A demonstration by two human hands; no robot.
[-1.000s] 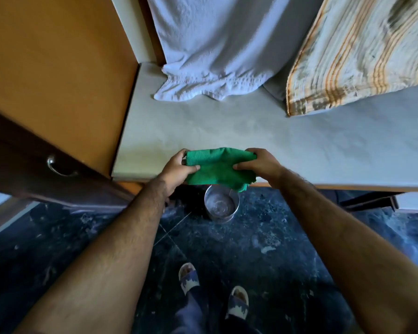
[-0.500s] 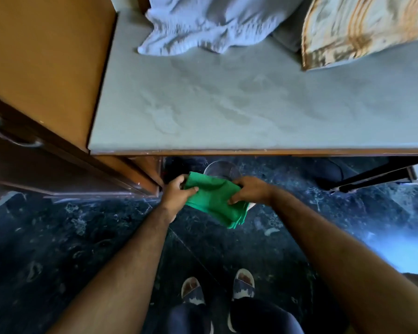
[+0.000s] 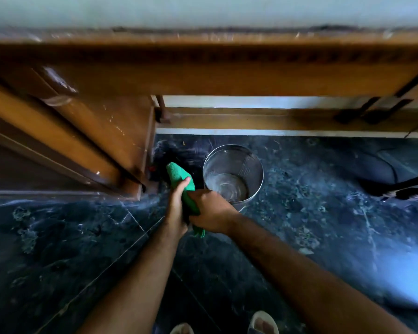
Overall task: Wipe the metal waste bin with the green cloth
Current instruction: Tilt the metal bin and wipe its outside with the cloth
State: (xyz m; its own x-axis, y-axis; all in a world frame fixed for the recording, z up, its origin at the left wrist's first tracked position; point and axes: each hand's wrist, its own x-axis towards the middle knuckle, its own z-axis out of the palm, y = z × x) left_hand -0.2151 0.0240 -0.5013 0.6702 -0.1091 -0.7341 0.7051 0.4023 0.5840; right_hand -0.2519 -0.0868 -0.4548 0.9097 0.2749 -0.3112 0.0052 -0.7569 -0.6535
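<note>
The metal waste bin (image 3: 241,162) stands upright and empty on the dark marble floor under the wooden table. The green cloth (image 3: 179,175) is bunched and held just left of the bin, above the floor. My left hand (image 3: 177,206) grips the cloth from the left with the thumb on top. My right hand (image 3: 209,210) clasps the cloth's lower part and overlaps the bin's near rim in view. Whether the cloth or either hand touches the bin I cannot tell.
The wooden table edge (image 3: 203,68) spans the top of the view. A wooden cabinet side (image 3: 101,131) stands close left of the bin. Dark cables and a chair base (image 3: 391,186) lie at right. My sandalled feet (image 3: 261,321) show at the bottom.
My head and both hands dropped from the table top to floor level. The cloth, spread between both hands before, is now bunched up beside the bin.
</note>
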